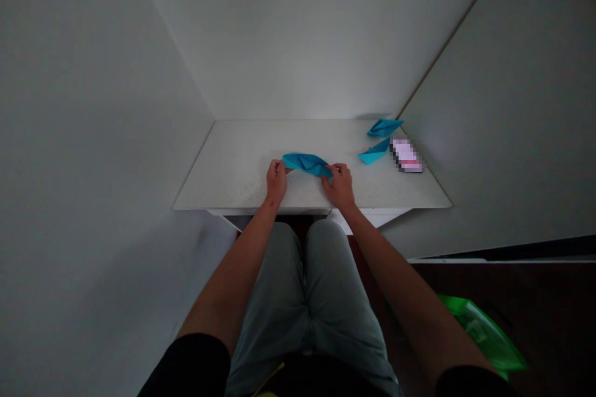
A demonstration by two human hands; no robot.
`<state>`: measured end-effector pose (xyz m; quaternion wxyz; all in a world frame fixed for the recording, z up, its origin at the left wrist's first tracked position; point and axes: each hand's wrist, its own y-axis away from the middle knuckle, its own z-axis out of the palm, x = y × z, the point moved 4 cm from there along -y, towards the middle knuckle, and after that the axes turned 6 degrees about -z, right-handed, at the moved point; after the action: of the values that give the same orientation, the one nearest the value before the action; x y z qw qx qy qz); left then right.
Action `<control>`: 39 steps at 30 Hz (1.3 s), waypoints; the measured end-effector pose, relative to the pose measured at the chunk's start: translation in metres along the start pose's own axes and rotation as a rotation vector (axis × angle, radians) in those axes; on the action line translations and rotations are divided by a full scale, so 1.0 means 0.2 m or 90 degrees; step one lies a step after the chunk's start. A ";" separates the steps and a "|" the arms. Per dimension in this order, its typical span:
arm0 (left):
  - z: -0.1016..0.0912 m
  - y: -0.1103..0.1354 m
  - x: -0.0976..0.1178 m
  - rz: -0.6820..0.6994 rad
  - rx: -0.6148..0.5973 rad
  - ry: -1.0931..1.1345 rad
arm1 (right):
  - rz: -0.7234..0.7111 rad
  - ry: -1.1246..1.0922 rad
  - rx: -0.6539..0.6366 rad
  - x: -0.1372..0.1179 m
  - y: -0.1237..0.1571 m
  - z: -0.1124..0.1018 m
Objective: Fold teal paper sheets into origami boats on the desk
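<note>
View: head, looking forward and down at a white table from above our lap.

Left hand: the left hand (276,181) is narrow, with the fingers (280,167) pinching the near left end of a folded blue paper (306,164).

Right hand: the right hand (339,186) is also narrow, and pinches the right end of the same paper, so we see the two hands just apart with the paper between them.

Held thing: the folded blue paper sits between both hands, just above the table surface or resting on it; we cannot tell which. It is bent into a long, pointed shape.

Beyond the right hand: we see a blue paper boat (375,152) lying on the table, and a second blue paper boat (385,128) farther from the hand, near the back edge. The two lie near each other, not touching.

Right of those: a flat pink and white object (406,156) lies on the table beside the nearer boat; it is blurred, so we cannot tell what it is.

Under the hands: the white table (223,180) stands in a corner between pale walls (302,31).

Below the right hand: a green plastic bag (484,335) lies on the dark floor (526,298), well away from the hand.
</note>
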<state>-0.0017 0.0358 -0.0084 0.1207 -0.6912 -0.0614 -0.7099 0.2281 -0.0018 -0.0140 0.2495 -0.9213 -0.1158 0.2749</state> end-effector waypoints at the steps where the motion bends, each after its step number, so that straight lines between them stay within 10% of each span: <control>1: 0.00 0.00 0.00 -0.004 0.003 0.009 | 0.001 -0.005 -0.001 -0.01 0.00 0.00; 39: 0.04 0.03 0.01 0.037 -0.090 -0.052 | 0.023 -0.172 0.067 -0.02 0.01 -0.05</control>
<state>0.0080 0.0319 -0.0066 0.0896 -0.7276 0.0040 -0.6801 0.2312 -0.0084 -0.0058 0.2746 -0.8634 -0.1170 0.4067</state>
